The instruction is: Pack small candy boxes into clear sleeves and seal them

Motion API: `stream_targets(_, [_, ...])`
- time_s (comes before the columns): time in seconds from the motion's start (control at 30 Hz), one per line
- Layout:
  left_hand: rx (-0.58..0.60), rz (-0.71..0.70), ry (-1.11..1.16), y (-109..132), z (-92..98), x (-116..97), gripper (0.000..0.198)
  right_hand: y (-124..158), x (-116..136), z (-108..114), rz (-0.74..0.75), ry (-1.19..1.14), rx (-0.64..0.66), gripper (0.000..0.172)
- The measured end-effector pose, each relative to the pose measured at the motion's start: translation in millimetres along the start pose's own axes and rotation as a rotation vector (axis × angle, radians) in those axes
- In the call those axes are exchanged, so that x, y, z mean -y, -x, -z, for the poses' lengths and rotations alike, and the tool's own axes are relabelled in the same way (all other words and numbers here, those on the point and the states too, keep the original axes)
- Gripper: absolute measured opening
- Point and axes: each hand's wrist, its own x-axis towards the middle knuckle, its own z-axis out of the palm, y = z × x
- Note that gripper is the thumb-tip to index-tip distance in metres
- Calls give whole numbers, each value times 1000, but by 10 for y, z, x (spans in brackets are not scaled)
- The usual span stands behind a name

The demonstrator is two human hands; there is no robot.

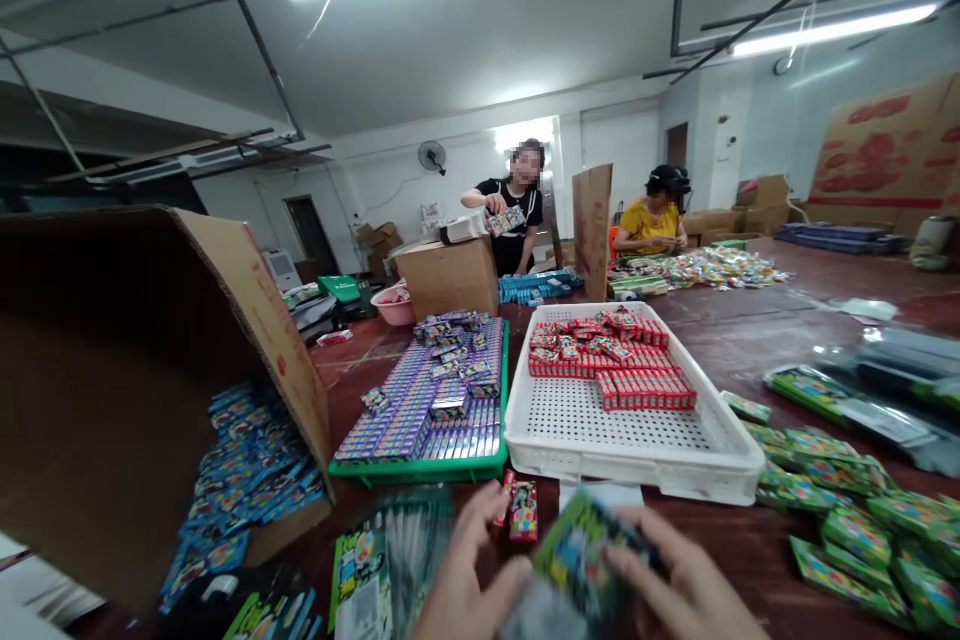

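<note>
My right hand (679,570) grips a green printed plastic packet (581,560), blurred by motion, thumb on its front. Beside the packet's lower left edge is my left hand (476,565), its thumb and fingers apart; whether the thumb touches the clear plastic cannot be made out. Just beyond my hands lie small red boxes (523,510) on the table. A stack of clear bags with green printed fronts (360,570) rests left of my left hand.
A white perforated tray (555,430) holds red boxes; a green tray (420,470) holds purple ones. At left, an open carton (277,320) contains blue packets (247,470). Green packets (847,500) lie at right. Two people (517,210) work across the table.
</note>
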Motion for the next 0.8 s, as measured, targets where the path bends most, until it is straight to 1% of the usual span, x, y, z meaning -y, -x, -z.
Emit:
stream_targets(0.03, [-100,-22,-42,-121,71,-140,73,-109,-6,62,92,13,-127,29])
stream_targets(0.07, [-154,8,-26,-248,132,-282,72,-212,-1,113,210,59,-233,27])
stream_targets(0.1, [-149,75,39,-375,180,-423,72,-309,12,146,345,129,-306,27])
stream_targets(0.13, [-100,152,139,-500,209,-560,72,-398,28,158,475,209,-360,29])
stream_targets(0.17, [-23,213,248,-618,220,-691,72,-480,44,149,581,283,-396,33])
stream_targets(0.2, [58,242,343,-730,213,-814,69,-555,54,122,661,339,-415,38])
stream_targets(0.27, [169,201,440,-927,158,-1026,60,-681,47,41,760,388,-428,49])
stream_targets(0.33, [199,101,416,-1090,79,-1175,54,-768,5,-36,810,385,-406,58])
stream_targets(0.4, [192,40,365,-1216,9,-1254,59,-817,-54,-78,822,356,-407,63])
stream_targets(0.53, [163,48,339,-1350,-37,-1275,64,-854,-170,-93,755,286,-406,67])
stream_targets(0.63, [60,22,308,-1380,7,-1296,66,-931,-248,-135,614,194,-440,61])
stream_targets(0.67, [16,8,297,-1383,28,-1314,67,-977,-269,-166,558,158,-433,59])
stream_targets(0.73, [-65,-12,279,-1391,70,-1359,68,-1098,-283,-247,464,38,-358,55])
stream_targets(0.8, [-152,-31,277,-1429,113,-1407,69,-1246,-242,-334,413,-169,-264,54])
